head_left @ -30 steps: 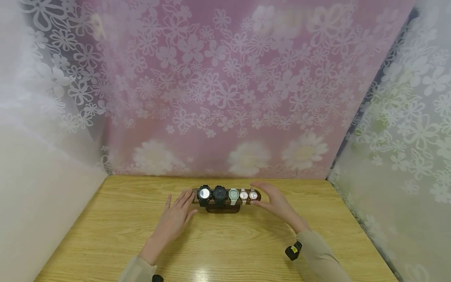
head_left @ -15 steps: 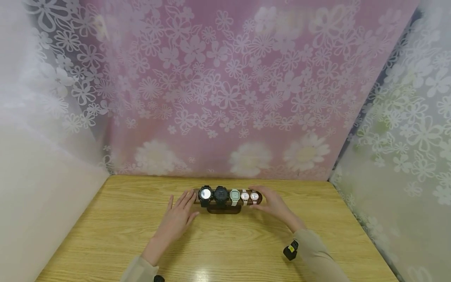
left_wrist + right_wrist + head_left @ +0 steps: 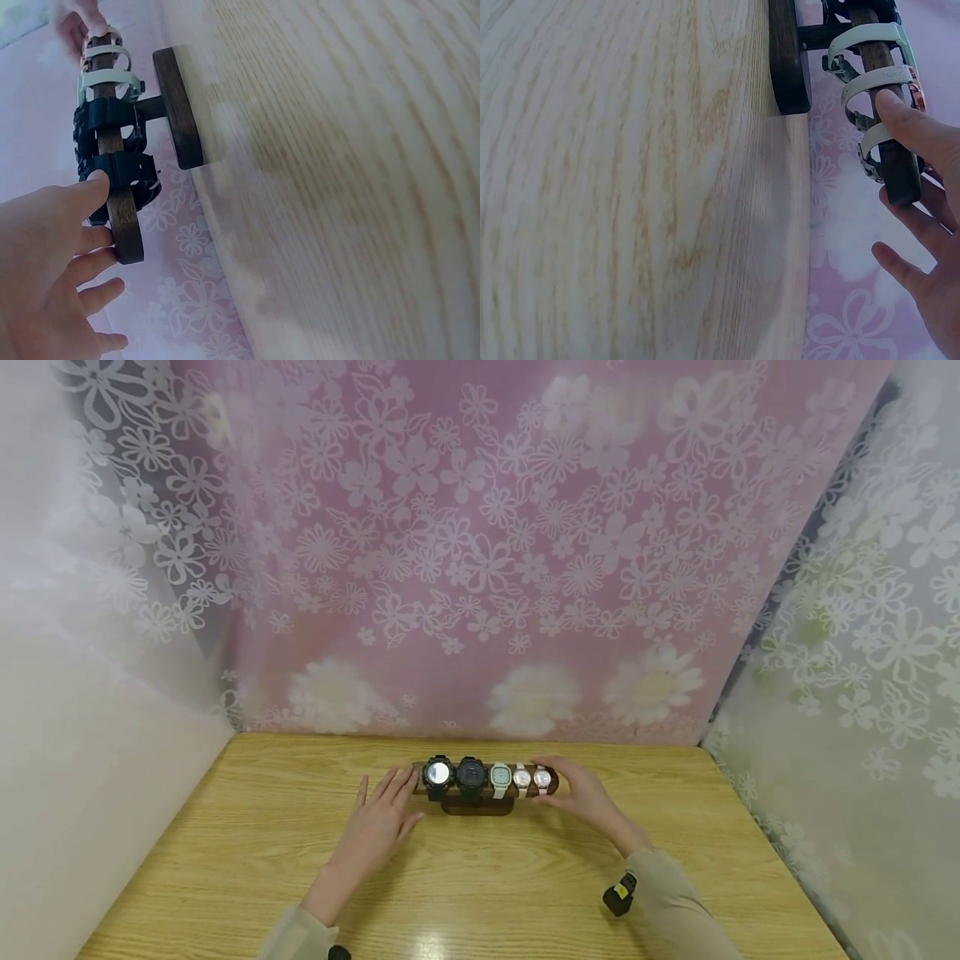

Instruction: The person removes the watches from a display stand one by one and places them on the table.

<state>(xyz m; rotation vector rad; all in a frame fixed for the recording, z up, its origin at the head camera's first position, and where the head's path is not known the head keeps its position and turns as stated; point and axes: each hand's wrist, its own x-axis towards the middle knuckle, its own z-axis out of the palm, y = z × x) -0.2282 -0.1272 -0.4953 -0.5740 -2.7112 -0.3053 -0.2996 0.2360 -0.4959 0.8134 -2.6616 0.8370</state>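
A dark wooden watch stand (image 3: 477, 807) stands on the table, its bar running left to right. Two chunky black watches (image 3: 471, 773) circle its left part. A mint square-faced watch (image 3: 500, 776) sits at the middle, and two small pale-strapped watches (image 3: 522, 777) are on the right. My left hand (image 3: 372, 827) touches the bar's left end with fairly straight, spread fingers; in the left wrist view its thumb (image 3: 94, 193) overlaps the end black watch. My right hand (image 3: 587, 795) holds the bar's right end (image 3: 898, 176) between thumb and fingers.
The wood-grain table (image 3: 480, 885) reaches back to a pink floral curtain (image 3: 480, 568). Pale sheeting (image 3: 97, 710) hangs at the left, and a floral sheet (image 3: 862, 693) at the right. A black wrist camera (image 3: 618, 897) sits by the right sleeve.
My right hand has moved slightly left and closed in on the bar's right end since a second ago. The left hand keeps its place at the other end.
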